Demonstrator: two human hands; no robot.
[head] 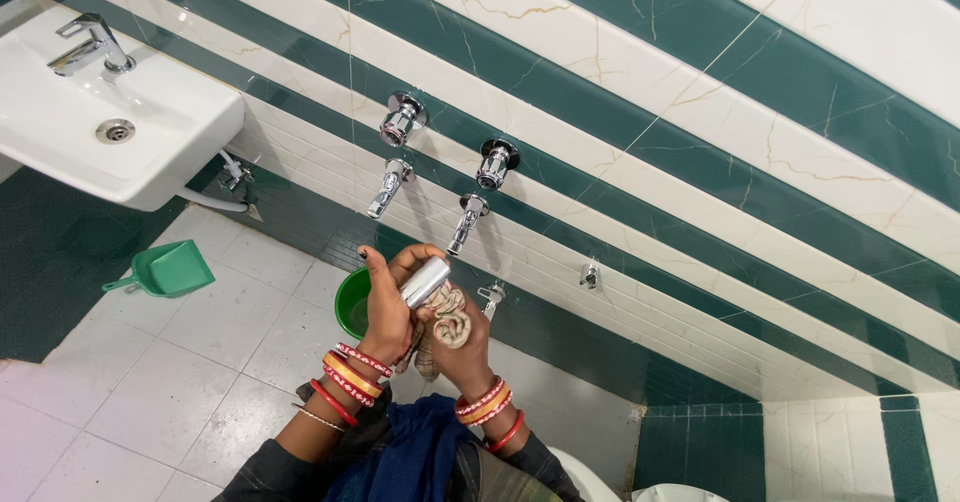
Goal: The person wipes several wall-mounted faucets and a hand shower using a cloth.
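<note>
My left hand grips a shiny chrome tube-shaped fitting, held at an angle in front of me. My right hand is closed around a crumpled beige cloth that presses against the fitting's lower end. Both wrists carry red and gold bangles. The hands are close together, just below two chrome wall taps and their round valve knobs. A green bucket stands on the floor behind my left hand, partly hidden.
A white wall basin with a chrome faucet hangs at the upper left. A green dustpan-like scoop lies on the white floor tiles. A small chrome wall valve sits to the right. White toilet edge shows at the bottom.
</note>
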